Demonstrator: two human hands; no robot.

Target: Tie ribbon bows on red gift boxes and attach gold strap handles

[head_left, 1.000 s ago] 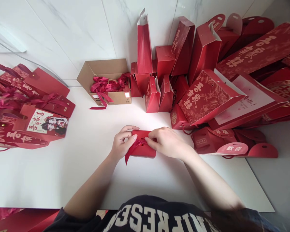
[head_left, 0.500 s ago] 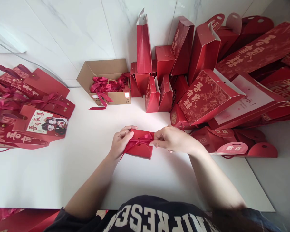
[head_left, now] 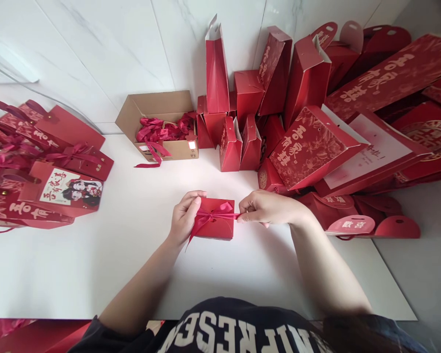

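Note:
A small red gift box (head_left: 220, 229) is at the middle of the white table, with a crimson ribbon (head_left: 216, 212) tied in a bow across its top. My left hand (head_left: 185, 215) grips the box's left side, thumb on top near the bow and fingers behind the edge. One ribbon tail hangs down beside that hand. My right hand (head_left: 262, 208) pinches the other end of the ribbon just off the box's right edge, and the ribbon runs taut from the bow to my fingertips.
A cardboard box (head_left: 176, 151) of loose crimson ribbon stands at the back. Red gift bags with handles (head_left: 64, 189) crowd the left. Tall red boxes (head_left: 216, 73) and more red bags (head_left: 312, 152) pile up along the back right. A white tiled wall (head_left: 110, 44) closes off the rear.
My right hand has moved slightly right, drawing the ribbon end out past the box's edge. The bow lies more open to view. My left hand keeps its hold on the box.

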